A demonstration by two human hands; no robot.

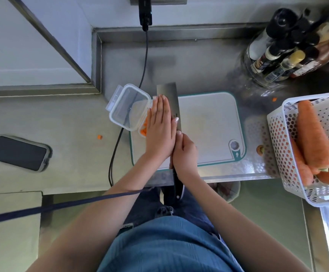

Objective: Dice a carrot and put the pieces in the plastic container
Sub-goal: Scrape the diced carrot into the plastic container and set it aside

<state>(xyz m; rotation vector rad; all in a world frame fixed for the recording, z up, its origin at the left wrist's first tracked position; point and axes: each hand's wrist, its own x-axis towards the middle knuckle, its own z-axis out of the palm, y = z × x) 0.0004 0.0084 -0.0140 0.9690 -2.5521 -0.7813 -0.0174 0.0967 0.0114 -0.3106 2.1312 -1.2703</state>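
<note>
A white cutting board point(208, 122) with a teal rim lies on the steel counter. My right hand point(184, 152) grips the handle of a broad cleaver point(168, 93) held over the board's left side. My left hand point(160, 124) lies flat with straight fingers against the blade's left face. Diced carrot pieces point(143, 131) show orange beside my left palm, at the open mouth of the clear plastic container point(128, 107), which is tipped at the board's left edge. Most of the pieces are hidden by my hand.
A white perforated basket point(277, 138) with whole carrots point(312, 134) stands at the right. A carrot end point(260, 149) and stray bits point(100, 137) lie on the counter. A phone point(19, 153) lies left, bottles point(289, 50) back right, a cable point(142, 75) behind the container.
</note>
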